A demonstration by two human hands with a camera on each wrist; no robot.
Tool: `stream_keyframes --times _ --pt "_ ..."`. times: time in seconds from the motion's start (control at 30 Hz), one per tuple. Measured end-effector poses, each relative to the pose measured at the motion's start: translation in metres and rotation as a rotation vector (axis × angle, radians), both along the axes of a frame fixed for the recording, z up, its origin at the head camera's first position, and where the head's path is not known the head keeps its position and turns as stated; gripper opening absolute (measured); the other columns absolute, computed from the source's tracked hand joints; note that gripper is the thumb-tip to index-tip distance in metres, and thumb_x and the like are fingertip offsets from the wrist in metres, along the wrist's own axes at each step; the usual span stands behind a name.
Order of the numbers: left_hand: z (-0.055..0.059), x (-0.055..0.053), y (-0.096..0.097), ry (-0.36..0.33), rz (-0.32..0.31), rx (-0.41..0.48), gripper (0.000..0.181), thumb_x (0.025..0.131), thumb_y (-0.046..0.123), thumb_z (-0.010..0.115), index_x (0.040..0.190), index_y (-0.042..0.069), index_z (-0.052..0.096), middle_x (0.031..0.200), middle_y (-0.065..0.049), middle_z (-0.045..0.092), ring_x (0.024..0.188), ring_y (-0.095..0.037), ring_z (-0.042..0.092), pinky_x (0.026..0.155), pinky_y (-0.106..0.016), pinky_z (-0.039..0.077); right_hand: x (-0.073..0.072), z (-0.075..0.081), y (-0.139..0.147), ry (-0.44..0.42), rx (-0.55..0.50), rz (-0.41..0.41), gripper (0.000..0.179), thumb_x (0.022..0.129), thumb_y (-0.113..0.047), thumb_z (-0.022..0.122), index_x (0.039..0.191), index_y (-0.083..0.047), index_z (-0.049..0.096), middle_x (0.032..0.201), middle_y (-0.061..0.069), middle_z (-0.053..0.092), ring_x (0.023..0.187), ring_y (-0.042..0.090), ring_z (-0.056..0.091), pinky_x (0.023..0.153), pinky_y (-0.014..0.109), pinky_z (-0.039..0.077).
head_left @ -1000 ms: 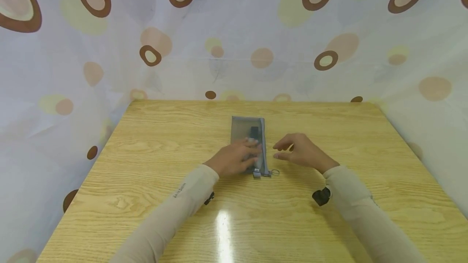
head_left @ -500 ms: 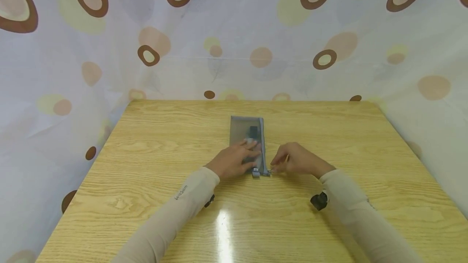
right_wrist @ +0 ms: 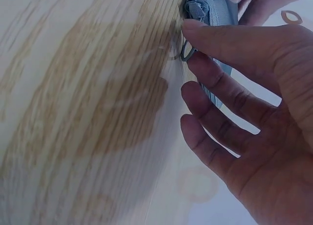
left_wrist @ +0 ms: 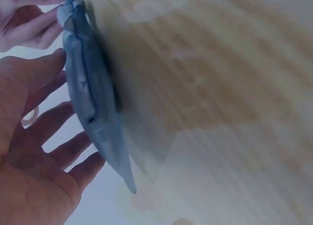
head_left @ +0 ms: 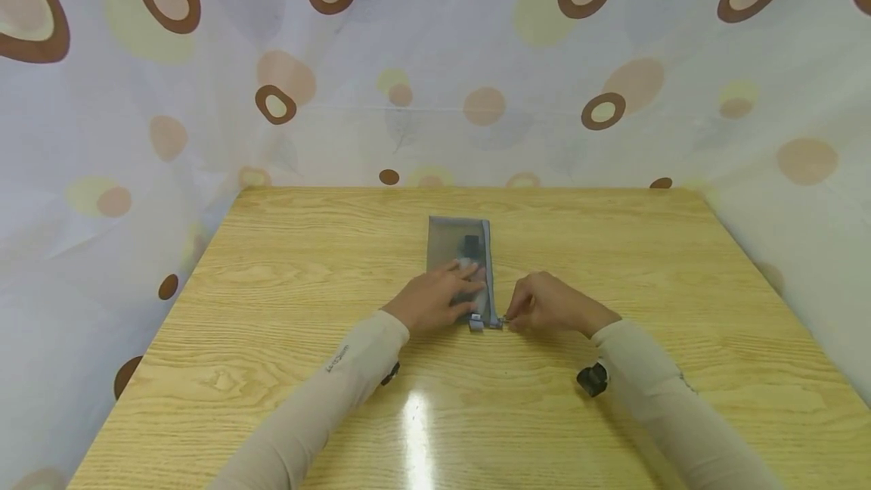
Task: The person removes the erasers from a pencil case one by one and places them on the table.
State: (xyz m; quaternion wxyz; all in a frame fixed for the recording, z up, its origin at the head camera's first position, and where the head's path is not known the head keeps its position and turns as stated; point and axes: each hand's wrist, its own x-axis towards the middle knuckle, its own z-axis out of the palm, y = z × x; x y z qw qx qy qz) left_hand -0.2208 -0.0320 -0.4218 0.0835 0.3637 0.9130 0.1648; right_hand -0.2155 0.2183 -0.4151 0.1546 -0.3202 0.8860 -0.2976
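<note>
A grey see-through zip pouch (head_left: 445,237) lies flat on the wooden table, its zipper running down the right side. Something with a dark end (head_left: 472,246) shows through the material; its kind is unclear. My left hand (head_left: 435,299) rests on the pouch, fingers spread over its lower half. At the near right corner, my right hand (head_left: 547,303) pinches the zipper's pull ring (right_wrist: 188,51) between thumb and index finger, the other fingers apart from the pouch. In the left wrist view the pouch (left_wrist: 93,98) bulges slightly under the left fingertips.
The wooden table (head_left: 306,248) reaches back to a white curtain (head_left: 435,59) with brown and yellow circles, which also hangs at both sides. A small fabric tab (head_left: 476,325) sticks out from the pouch's near edge. Light glares on the table's front.
My right hand has come down toward me from beside the zipper and taken the pull ring between its fingers. The left hand has stayed on the pouch, which lies almost unmoved.
</note>
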Motion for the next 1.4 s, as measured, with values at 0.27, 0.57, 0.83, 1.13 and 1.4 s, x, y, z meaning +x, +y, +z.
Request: stream_keyframes --times 0.27,0.57,0.83,1.13,1.4 --pt "0.006 0.0 0.007 0.062 -0.032 -0.019 0.043 0.103 0.033 0.06 0.142 0.015 0.06 0.157 -0.004 0.041 0.148 -0.032 0.033 0.119 -0.045 0.031 0.001 0.001 0.0 0.052 0.009 0.013 0.007 0.084 -0.002 0.08 0.085 -0.009 0.081 0.089 -0.002 0.071 0.082 0.012 0.064 0.074 0.031 0.058" --pt "0.0 0.002 0.013 0.14 -0.036 -0.076 0.043 0.103 0.038 0.058 0.14 0.015 0.062 0.153 -0.003 0.046 0.146 -0.031 0.037 0.118 -0.043 0.033 0.003 0.004 -0.003 0.029 -0.011 0.012 0.004 0.09 -0.004 0.076 0.092 -0.005 0.08 0.092 0.001 0.073 0.082 0.011 0.069 0.075 0.029 0.06" --pt "-0.002 0.005 0.015 0.167 -0.026 -0.056 0.042 0.101 0.038 0.062 0.137 0.017 0.064 0.152 -0.003 0.048 0.146 -0.03 0.037 0.117 -0.042 0.036 0.001 0.0 -0.003 0.044 -0.024 -0.026 0.004 0.09 -0.006 0.077 0.092 -0.005 0.08 0.091 0.0 0.073 0.081 0.011 0.068 0.074 0.028 0.059" --pt "-0.005 0.007 0.016 0.207 -0.012 -0.073 0.042 0.1 0.04 0.063 0.136 0.018 0.066 0.153 -0.002 0.048 0.145 -0.028 0.038 0.113 -0.04 0.04 0.002 -0.001 -0.003 0.039 -0.039 -0.068 0.006 0.088 -0.01 0.079 0.088 -0.004 0.08 0.088 -0.002 0.073 0.079 0.01 0.067 0.074 0.029 0.059" --pt "-0.008 0.007 0.017 0.213 -0.008 -0.075 0.043 0.099 0.041 0.063 0.135 0.019 0.066 0.152 -0.001 0.048 0.145 -0.027 0.039 0.115 -0.038 0.039 0.0 -0.004 -0.003 0.037 -0.037 -0.118 0.003 0.088 -0.008 0.079 0.086 -0.008 0.081 0.086 -0.003 0.072 0.079 0.011 0.067 0.072 0.03 0.059"
